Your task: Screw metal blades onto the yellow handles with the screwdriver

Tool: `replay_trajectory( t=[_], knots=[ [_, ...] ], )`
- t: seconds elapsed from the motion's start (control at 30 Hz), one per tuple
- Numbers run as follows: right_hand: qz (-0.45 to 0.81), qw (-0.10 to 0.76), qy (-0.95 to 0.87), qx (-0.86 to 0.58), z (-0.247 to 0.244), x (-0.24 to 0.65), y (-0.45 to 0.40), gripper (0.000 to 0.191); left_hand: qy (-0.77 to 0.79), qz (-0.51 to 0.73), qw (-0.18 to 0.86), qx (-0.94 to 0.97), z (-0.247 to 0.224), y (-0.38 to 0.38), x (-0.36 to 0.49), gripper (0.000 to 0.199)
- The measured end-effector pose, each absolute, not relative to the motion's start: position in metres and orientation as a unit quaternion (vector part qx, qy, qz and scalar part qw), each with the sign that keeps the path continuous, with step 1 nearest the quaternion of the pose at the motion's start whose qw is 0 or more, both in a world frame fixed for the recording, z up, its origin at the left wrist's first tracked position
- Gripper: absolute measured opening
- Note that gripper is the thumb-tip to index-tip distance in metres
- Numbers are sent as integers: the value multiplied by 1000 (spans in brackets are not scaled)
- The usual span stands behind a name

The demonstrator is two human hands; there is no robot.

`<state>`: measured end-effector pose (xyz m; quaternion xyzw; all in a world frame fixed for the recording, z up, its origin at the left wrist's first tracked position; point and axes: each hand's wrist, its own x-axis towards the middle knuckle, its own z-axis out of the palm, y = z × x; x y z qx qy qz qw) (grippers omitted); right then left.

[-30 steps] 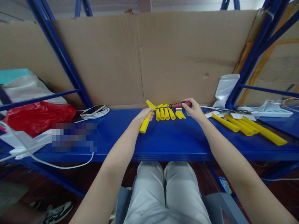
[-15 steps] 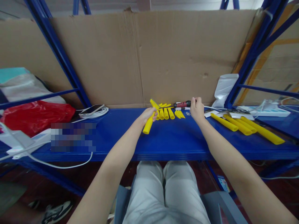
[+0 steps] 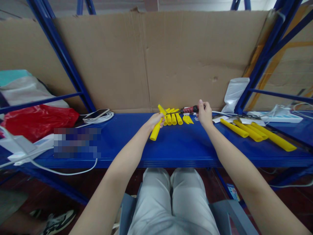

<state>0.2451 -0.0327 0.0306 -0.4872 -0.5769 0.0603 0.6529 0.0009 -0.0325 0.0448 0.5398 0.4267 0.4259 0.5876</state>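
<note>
My left hand (image 3: pixel 156 120) is closed around a yellow tube-shaped piece (image 3: pixel 155 133), whose wider end points down towards me over the blue shelf. My right hand (image 3: pixel 204 112) grips the back end of a screwdriver (image 3: pixel 189 110) with a red and black handle. Its thin shaft points left and reaches the yellow piece near my left fingers; whether the tip sits in it I cannot tell. Just behind and right of my left hand, several yellow tubes (image 3: pixel 173 119) lie in a row. Small flat yellow pieces (image 3: pixel 188 119) and tiny pale parts (image 3: pixel 196 119) lie between my hands.
Longer yellow tubes (image 3: pixel 274 137) lie at the right of the blue shelf (image 3: pixel 181 147). Upright cardboard (image 3: pixel 110 62) closes off the back. A phone (image 3: pixel 99 114) with coiled white cable, a red bag (image 3: pixel 39 120) and a power strip (image 3: pixel 44 143) occupy the left. A person's shoe (image 3: pixel 60 222) shows below.
My right hand and the screwdriver have shifted slightly left, towards the yellow piece. The right fingers have changed their hold on the handle's end a little. My left hand stays almost still.
</note>
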Motion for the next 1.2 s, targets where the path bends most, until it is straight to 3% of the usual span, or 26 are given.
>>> replay_trajectory(
  t=[0.27,0.63,1.2],
  knots=[
    [76,739,-507,-438,32,244,-24,44,430,419,579,552,44,-36,5,17],
    [237,721,-461,-460,38,234,-33,47,436,466,579,508,44,-36,12,19],
    [238,723,-480,-436,37,231,-39,53,450,451,552,538,40,-36,15,18]
  ],
)
